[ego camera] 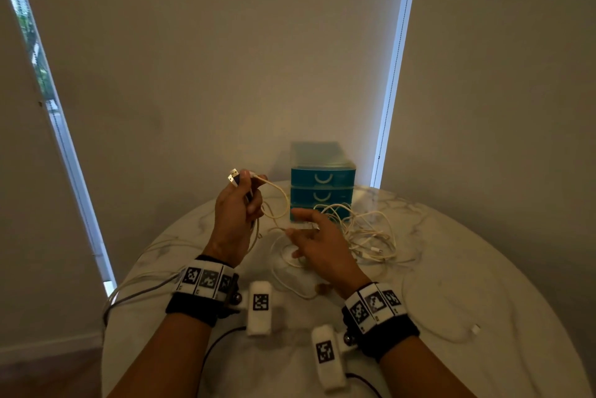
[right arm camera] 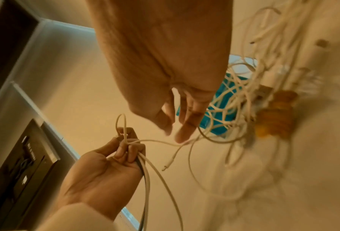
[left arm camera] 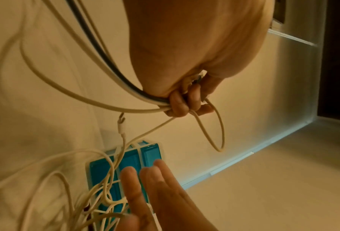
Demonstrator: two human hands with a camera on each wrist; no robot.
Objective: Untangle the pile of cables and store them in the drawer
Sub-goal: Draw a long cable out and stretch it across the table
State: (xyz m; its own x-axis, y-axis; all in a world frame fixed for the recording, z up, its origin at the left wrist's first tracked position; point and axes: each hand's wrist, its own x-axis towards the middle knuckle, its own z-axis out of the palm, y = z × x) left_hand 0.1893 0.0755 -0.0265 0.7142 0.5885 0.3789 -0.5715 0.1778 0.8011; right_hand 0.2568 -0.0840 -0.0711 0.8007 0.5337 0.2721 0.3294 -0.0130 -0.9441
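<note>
Pale roller blinds (ego camera: 225, 59) hang behind a round white marble table (ego camera: 483, 284), with bright slits of daylight at their edges. At the far side of the table stands a small teal drawer unit (ego camera: 322, 184) with three drawers, all closed, each with a curved white handle.

Just in front of the unit and to its right lies the tangled pile of cream cables (ego camera: 371, 236), its loops crossing the lowest drawer front. One more white cable (ego camera: 445, 333) lies apart near the right edge of the table, ending in a small plug.

The left hand (ego camera: 235, 220) is raised above the table, left of the drawer unit, with its fingers (left arm camera: 177, 104) curled tightly round a bundle of several cable ends. USB plugs (ego camera: 233, 175) stick out above the thumb, a short loop of cream cable (ego camera: 280, 201) arcs out to the right of the fist, and the gathered strands, one of them dark grey (left arm camera: 98, 45), trail down off the left edge of the table.

The right hand (ego camera: 317, 242) hovers over the near edge of the pile with its fingers (right arm camera: 185, 129) spread and nearly straight, gripping nothing. A single thin strand runs from the left fist to just under those fingertips; whether it touches them is unclear.
</note>
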